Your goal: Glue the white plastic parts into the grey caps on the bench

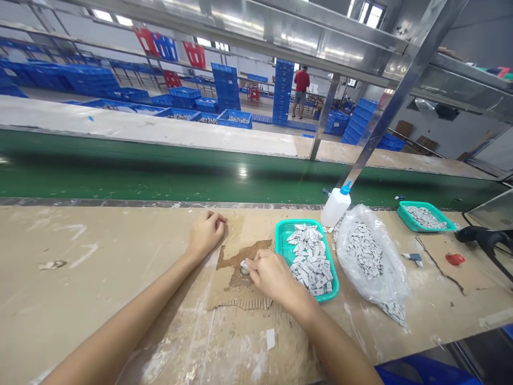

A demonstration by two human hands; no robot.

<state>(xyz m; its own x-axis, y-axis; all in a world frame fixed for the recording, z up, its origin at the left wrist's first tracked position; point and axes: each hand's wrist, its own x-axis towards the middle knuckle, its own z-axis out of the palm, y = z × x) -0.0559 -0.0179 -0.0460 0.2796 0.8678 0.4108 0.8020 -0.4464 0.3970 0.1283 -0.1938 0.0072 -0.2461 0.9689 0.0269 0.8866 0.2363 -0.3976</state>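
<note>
My right hand (270, 274) pinches a small grey-white piece (244, 264) between thumb and fingers. The piece is held right at a small round spot (245, 271) on a torn cardboard sheet (224, 291); whether they touch I cannot tell. My left hand (206, 233) rests on the table just beyond the cardboard's left side, fingers curled in; what they hold, if anything, is hidden. Close to the right of my right hand stands a green plastic basket (335, 283) of similar grey-white pieces (312, 262).
Right of the basket lies a clear plastic bag (395, 289) of small grey pieces, with a white squeeze bottle (335, 207) behind it. Farther right are another green basket (412, 222) and a black object (487, 238). Metal posts (377, 128) and a green conveyor belt (160, 171) run beyond.
</note>
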